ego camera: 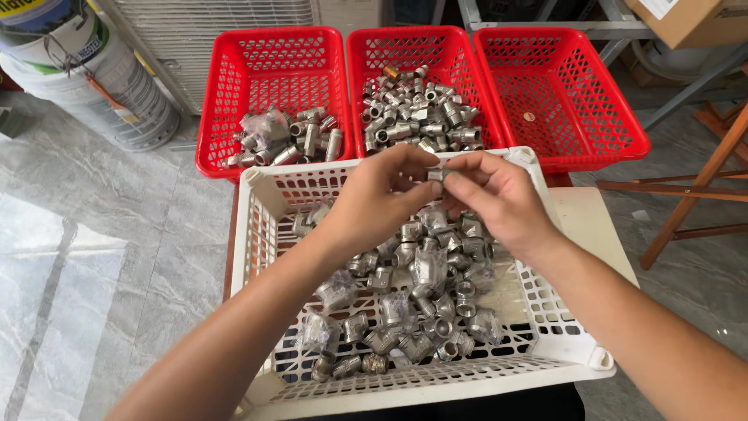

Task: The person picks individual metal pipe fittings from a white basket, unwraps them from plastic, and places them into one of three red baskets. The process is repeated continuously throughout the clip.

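Left hand (382, 199) and right hand (492, 195) each pinch, grip closed, one small metal fitting (436, 175) between them

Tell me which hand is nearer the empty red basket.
Right. The right hand is just below-left of the empty red basket; the left hand is farther left, over the white basket.

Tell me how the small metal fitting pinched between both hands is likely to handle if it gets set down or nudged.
The small metal fitting looks like solid, shiny metal, so it is probably rigid and heavy for its size. Its smooth, rounded body suggests it could slip from the fingers of the left hand or right hand, and might roll on a flat surface, though in the white crate neighbouring fittings would likely stop it.
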